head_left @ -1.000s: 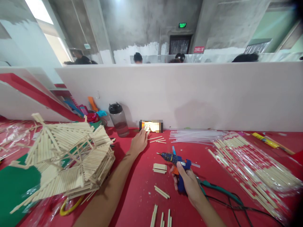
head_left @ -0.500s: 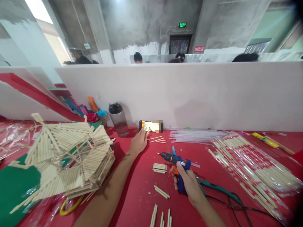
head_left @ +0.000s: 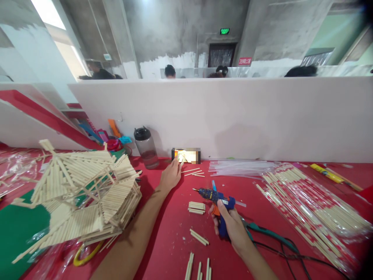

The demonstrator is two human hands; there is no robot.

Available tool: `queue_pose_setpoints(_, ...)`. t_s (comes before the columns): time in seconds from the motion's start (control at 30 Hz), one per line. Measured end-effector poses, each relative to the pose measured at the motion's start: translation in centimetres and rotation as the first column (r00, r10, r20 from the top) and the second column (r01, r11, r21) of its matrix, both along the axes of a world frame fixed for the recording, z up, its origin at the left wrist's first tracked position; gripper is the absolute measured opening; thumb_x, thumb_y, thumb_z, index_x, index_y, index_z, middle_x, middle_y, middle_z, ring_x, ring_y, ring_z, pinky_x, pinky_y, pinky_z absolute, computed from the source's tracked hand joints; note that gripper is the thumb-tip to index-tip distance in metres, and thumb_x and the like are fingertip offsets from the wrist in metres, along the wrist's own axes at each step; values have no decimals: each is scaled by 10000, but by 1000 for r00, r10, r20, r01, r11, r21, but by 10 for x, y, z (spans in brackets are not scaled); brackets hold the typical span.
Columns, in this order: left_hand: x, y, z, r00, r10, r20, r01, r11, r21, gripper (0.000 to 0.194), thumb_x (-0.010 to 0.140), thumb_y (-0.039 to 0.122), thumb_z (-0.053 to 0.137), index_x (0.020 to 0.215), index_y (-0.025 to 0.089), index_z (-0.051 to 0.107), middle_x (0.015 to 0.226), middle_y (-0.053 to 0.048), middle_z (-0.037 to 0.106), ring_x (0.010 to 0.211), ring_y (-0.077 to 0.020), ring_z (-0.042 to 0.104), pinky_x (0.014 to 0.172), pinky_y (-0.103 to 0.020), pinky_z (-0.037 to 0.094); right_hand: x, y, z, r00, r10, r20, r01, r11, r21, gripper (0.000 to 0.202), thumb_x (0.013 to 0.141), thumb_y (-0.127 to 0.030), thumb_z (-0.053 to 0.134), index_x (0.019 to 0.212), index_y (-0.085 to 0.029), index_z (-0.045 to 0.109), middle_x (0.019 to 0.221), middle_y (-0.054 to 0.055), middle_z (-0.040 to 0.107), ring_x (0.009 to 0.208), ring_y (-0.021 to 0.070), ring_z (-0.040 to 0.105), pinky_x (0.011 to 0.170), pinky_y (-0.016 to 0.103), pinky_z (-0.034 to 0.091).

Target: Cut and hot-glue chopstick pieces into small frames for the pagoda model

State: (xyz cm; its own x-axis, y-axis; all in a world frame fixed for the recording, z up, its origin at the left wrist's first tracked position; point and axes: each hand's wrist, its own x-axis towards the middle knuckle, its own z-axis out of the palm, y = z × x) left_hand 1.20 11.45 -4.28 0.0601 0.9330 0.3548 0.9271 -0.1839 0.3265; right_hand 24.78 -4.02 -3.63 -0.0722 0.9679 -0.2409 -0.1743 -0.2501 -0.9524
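Observation:
My right hand (head_left: 229, 223) is wrapped round the grip of a blue hot glue gun (head_left: 214, 195), whose nozzle points left over the red table. A clear glue stick (head_left: 240, 203) pokes out of the gun's back end. My left hand (head_left: 171, 173) reaches forward to a phone (head_left: 188, 156) propped against the white board, fingers stretched out at its lit screen. Nothing shows in that hand. A few thin sticks (head_left: 194, 172) lie just right of it. Short cut sticks (head_left: 196, 207) are grouped between my arms, with more near the front edge.
At left stands a model of wooden sticks (head_left: 87, 194), beside a water bottle (head_left: 145, 147). Clear glue sticks (head_left: 239, 168) and bagged wooden sticks (head_left: 317, 206) lie at right. A cable (head_left: 288, 256) trails across the front right. The white board (head_left: 233, 116) walls off the back.

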Motion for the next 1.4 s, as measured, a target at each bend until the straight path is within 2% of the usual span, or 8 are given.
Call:
queue_pose_setpoints(0.13,1,-1,3,1000,-12,6,12,1000,-2,443,1038,369,319,1447,201,355,1270,-115,640,1126,-228,627,879,-305,491,0,0,1,1000,-1,-1,1,1000,1,638,758,-770,584,806,-136,629,521,-29,532,369,86,505,363,178,368)
queue_pose_setpoints(0.3,2,-3,5,1000,-3,15,3,999,-37,418,1038,379,321,1409,211,413,1354,-126,593,1141,-221,618,925,-309,477,0,0,3,1000,-5,-5,5,1000,-9,643,743,-777,592,798,-137,629,521,-29,532,372,89,505,371,186,387)
queue_pose_setpoints(0.53,1,-1,2,1000,-16,17,17,999,-31,420,1038,419,313,1388,222,437,1316,-118,615,1137,-214,621,938,-313,470,-1,0,3,1000,-4,1,4,1000,0,646,742,-784,586,783,-140,617,515,-33,527,366,86,503,366,182,380)
queue_pose_setpoints(0.73,0,0,0,1000,-20,2,20,1000,-4,398,1039,366,318,1388,197,410,1209,-105,666,1121,-223,630,914,-307,475,-1,-1,5,1000,-14,-1,14,1000,-13,647,716,-790,607,769,-145,609,511,-34,523,364,89,497,366,188,386)
queue_pose_setpoints(0.97,0,-1,3,1000,-18,-22,18,1000,6,371,1031,334,327,1367,210,426,1309,-117,621,1093,-231,640,882,-322,491,-1,0,2,1000,-6,2,6,1000,0,632,744,-779,589,781,-149,608,520,-33,530,373,89,506,373,188,391)
queue_pose_setpoints(1.2,1,-3,6,1000,-10,-18,9,1000,-29,342,1031,336,336,1332,227,456,1343,-111,603,1112,-225,633,889,-314,493,0,1,1,1000,5,-3,-5,1000,9,627,763,-768,583,796,-142,612,523,-32,530,375,88,508,376,186,389)
queue_pose_setpoints(1.4,1,-1,4,1000,-15,-21,15,1000,-13,346,1031,329,334,1334,209,452,1334,-120,606,1128,-231,628,898,-325,495,-1,1,1,1000,-1,-3,1,1000,0,630,756,-770,589,793,-142,616,521,-34,527,375,91,507,375,190,390)
